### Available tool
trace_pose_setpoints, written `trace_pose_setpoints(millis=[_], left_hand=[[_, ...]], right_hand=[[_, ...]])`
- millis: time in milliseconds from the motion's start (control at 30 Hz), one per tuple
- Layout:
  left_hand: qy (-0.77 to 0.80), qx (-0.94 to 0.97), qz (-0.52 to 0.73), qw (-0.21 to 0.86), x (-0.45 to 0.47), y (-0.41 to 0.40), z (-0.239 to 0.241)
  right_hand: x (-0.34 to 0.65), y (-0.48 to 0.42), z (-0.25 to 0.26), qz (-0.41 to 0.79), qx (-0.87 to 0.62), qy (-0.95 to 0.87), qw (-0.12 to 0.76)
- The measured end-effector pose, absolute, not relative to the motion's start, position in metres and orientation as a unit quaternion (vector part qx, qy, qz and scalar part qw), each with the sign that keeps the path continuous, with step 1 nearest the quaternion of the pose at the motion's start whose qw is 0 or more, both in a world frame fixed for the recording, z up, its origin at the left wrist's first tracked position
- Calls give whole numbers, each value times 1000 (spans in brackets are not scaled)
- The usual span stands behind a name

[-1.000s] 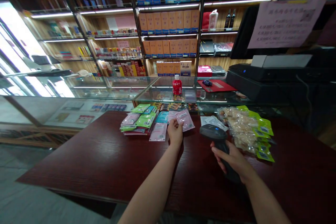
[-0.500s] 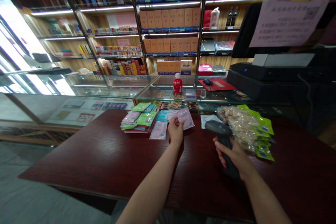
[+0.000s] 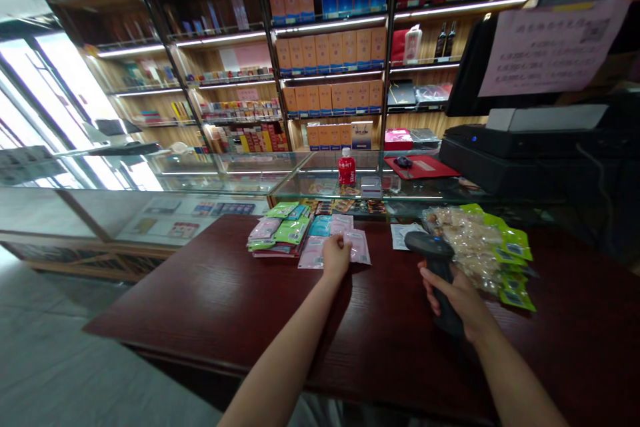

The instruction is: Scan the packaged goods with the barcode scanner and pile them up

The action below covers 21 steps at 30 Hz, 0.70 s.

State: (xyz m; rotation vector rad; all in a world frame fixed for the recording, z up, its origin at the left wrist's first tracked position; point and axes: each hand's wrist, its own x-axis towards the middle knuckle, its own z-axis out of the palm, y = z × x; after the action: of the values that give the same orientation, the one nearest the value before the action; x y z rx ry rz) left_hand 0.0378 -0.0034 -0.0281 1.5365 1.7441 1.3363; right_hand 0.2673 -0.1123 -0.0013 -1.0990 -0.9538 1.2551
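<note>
L hand (image 3: 337, 256) is resting curled, seemingly touching the flat pink plastic packet (image 3: 359, 247) lying just R of it; can't tell if it's pinching. R hand (image 3: 459, 303), farther off, is gripping the black plastic gun-shaped scanner (image 3: 429, 245), its nose pointing L twd packet. Packet's long side isn't showing.

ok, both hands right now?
Left hand: curled at the pink packets; whether it grips one can't be told.
Right hand: closed around the scanner.

Bare, slim forearms (image 3: 293, 343) taper toward the left grip (image 3: 337, 257) and right grip (image 3: 459, 300).
</note>
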Motion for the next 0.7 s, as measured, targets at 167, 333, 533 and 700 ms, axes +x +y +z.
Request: trace_pose_setpoints(millis=[167,333,533,700], left_hand=[[663,614,397,162,15,-22,-22],[689,667,283,25,16,-38,-10],[575,786,226,30,43,-55,-13],[592,782,185,69,65,-64,-26]], right_hand=[[266,-114,1,538,-466,-412,568],[267,-114,1,533,-479,-409,566],[269,-113,-2,534,-481,-415,558],[270,-113,-3,539,-487,-411,551]])
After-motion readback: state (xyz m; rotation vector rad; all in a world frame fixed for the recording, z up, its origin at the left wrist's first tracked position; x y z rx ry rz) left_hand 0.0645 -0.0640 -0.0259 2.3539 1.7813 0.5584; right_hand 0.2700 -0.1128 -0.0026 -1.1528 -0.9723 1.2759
